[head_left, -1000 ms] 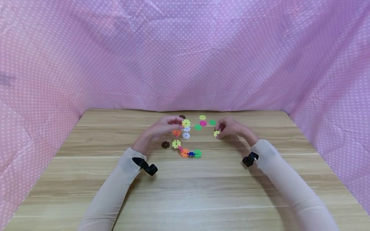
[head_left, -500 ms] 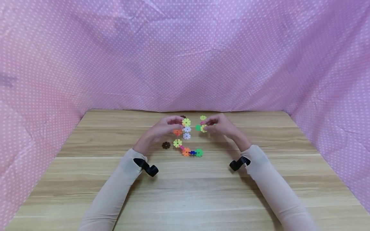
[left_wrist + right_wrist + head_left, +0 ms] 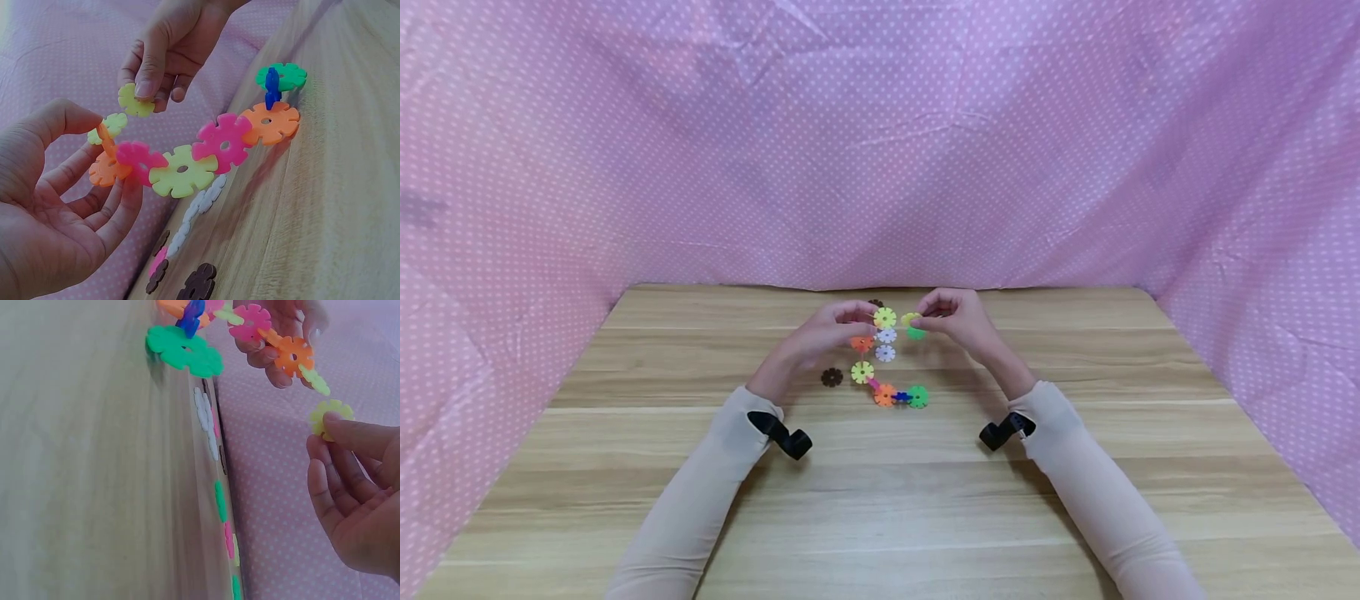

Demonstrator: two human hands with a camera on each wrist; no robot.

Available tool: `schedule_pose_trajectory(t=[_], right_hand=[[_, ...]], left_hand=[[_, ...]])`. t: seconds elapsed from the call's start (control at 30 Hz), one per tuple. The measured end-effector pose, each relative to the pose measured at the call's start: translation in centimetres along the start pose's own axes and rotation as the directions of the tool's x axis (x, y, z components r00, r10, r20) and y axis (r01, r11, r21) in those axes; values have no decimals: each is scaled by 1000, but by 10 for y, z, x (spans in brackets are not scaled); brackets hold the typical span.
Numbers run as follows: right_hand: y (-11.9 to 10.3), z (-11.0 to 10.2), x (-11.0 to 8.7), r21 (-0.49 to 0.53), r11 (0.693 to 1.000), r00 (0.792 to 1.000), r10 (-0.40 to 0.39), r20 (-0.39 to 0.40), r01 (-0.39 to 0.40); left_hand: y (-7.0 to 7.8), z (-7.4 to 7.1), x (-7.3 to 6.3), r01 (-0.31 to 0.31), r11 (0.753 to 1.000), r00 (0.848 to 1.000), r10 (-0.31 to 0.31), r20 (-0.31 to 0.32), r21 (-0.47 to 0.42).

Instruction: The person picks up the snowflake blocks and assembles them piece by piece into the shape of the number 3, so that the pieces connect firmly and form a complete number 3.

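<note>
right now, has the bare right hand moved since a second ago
Yes. In the head view, the bare right hand has moved left, away from the far right corner of the light wood-grain table.

No text, label or brand is showing readably near the left grip (image 3: 56, 206) or the right grip (image 3: 365, 512). No number or sign is appearing legibly further from them either.

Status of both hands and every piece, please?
Left hand: pinching disc chain
Right hand: pinching yellow disc
Disc chain: linked, held near one end
Yellow disc: not joined to disc chain
White discs: lying flat
Brown discs: lying flat
Loose green discs: lying flat
Loose pink discs: lying flat
Other yellow disc: lying flat
</note>
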State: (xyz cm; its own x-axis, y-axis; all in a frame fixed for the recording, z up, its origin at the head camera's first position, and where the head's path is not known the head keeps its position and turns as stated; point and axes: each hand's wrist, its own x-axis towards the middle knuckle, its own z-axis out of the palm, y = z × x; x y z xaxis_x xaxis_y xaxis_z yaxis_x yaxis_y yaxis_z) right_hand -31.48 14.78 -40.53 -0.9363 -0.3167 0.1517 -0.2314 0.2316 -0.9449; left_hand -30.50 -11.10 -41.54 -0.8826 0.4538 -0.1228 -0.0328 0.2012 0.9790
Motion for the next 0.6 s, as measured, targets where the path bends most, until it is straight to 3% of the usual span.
schedule_pose_trajectory(t=[0.6], right_hand=[[3, 6, -2, -49, 997, 998, -59, -6, 59]], left_hand=[[-2, 3, 3, 11, 1000, 1000, -11, 3, -6]])
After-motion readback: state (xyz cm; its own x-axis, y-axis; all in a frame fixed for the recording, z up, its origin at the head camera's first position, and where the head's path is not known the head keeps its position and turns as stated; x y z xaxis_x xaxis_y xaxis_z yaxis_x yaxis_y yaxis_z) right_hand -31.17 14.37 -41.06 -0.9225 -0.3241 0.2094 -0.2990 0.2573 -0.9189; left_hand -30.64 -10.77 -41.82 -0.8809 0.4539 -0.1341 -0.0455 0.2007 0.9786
